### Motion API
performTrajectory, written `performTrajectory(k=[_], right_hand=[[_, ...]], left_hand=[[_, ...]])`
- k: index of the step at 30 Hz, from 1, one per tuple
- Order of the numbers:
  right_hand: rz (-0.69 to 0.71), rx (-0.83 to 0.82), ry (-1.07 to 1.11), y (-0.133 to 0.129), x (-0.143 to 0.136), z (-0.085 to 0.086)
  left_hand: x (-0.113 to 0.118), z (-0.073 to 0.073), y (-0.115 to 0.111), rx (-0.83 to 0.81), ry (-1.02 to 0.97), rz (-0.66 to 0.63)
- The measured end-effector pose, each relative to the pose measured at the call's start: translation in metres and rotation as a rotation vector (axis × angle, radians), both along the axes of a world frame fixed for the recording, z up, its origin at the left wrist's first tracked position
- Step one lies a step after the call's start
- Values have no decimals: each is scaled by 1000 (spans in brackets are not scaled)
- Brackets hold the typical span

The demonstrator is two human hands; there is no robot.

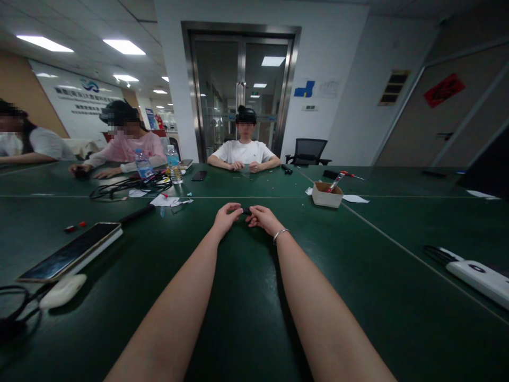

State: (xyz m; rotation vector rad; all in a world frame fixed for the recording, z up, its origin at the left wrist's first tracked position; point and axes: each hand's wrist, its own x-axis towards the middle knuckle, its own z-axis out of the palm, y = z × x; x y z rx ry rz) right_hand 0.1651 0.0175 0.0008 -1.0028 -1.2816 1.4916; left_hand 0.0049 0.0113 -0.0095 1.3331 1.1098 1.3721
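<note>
Both arms stretch forward over the green table [246, 297]. A small black object [247, 211] is between my fingertips, too small and too covered by fingers for its kind to show. My left hand [226, 217] pinches at its left end, thumb and forefinger together. From the other side my right hand [264, 218], with a silver bangle on the wrist, grips it between thumb and fingers. The two hands are held close together, just above the tabletop.
Left lie a phone [75, 249] on a white box, a rounded white object [63, 291] and tangled black cables [131, 183] beside water bottles [174, 165]. A small open box [326, 197] stands ahead right; a white power strip [479, 278] lies far right. Several people sit around the table.
</note>
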Motion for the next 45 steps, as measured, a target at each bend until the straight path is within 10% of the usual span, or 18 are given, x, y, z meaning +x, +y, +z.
performTrajectory(k=[45], right_hand=[[27,19,-7,-1,1,-1]], left_hand=[[-3,-5,7,-50,18,1]])
